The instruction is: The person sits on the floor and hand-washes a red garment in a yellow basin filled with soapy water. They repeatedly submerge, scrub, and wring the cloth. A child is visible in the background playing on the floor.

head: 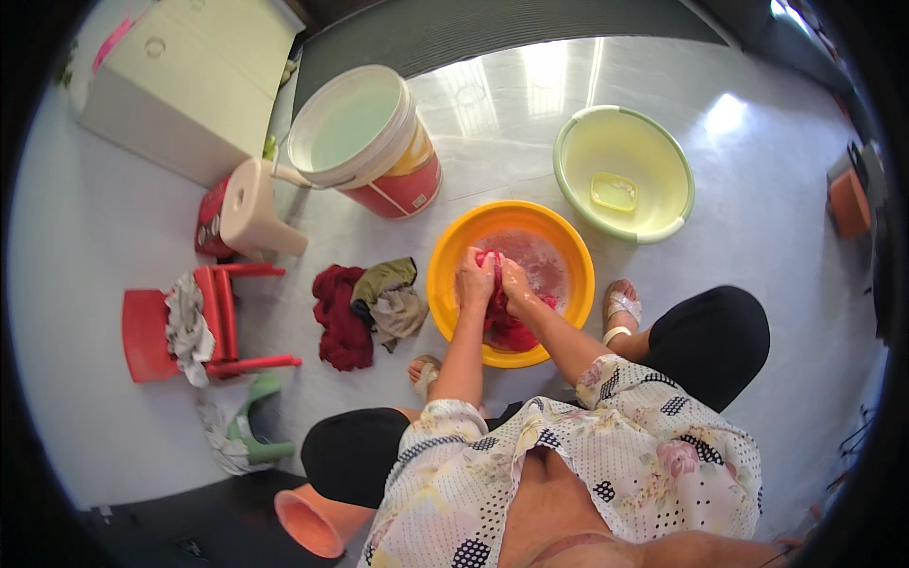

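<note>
A yellow-orange plastic basin (580, 312) stands on the floor between my feet, with sudsy, pinkish water (543, 259) in it. Over the water, my left hand (474, 280) and my right hand (516, 282) grip a wet red cloth (513, 332) side by side. The cloth is bunched up between them, and its lower part lies against the basin's near side. Suds cling to my right hand and wrist. How much of the cloth is under water is hidden.
Dark red (344, 319) and olive garments (383, 280) lie left of the basin. Behind stands a large bucket (419, 170) of water; to the right, a pale green basin (678, 156) holds a yellow soap dish (614, 192). A beige stool (248, 206) and red chair (149, 337) are left.
</note>
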The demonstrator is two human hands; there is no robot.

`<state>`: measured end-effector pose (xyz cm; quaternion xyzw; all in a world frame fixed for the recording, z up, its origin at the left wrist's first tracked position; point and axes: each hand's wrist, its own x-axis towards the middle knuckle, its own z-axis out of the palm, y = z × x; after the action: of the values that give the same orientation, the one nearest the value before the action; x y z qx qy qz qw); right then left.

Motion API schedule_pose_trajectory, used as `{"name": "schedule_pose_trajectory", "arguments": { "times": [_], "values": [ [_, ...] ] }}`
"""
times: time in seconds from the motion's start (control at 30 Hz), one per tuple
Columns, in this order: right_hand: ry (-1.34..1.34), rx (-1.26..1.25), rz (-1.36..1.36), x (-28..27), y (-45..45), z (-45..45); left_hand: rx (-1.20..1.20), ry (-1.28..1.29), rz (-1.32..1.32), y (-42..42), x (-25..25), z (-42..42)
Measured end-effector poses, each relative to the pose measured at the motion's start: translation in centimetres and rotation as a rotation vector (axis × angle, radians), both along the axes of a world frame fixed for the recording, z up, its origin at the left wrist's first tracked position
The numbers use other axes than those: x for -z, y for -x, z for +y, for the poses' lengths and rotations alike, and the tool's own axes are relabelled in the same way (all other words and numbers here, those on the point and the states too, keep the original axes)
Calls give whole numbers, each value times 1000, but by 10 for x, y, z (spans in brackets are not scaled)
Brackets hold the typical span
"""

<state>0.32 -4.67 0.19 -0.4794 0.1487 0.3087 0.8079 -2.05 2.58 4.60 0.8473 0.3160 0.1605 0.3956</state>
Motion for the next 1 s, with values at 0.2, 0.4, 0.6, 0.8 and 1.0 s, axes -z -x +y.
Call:
{"name": "schedule_pose_trajectory", "arguments": {
  "times": [0.2,0.4,0.6,0.8,1.0],
  "values": [
    [-393,56,216,15,-14,-27,415,-259,-51,10,-46,-79],
    [-273,136,252,-32,2,-6,194,-459,164,-8,-47,-28],
    [-313,35,170,44,-30,-8,396,-458,49,12,-56,-78],
    [-229,137,200,-18,-1,10,224,-505,151,-3,-46,-28],
    [-359,-26,180,20,-30,-2,344,-532,49,5,-53,-70]
  ]
}}
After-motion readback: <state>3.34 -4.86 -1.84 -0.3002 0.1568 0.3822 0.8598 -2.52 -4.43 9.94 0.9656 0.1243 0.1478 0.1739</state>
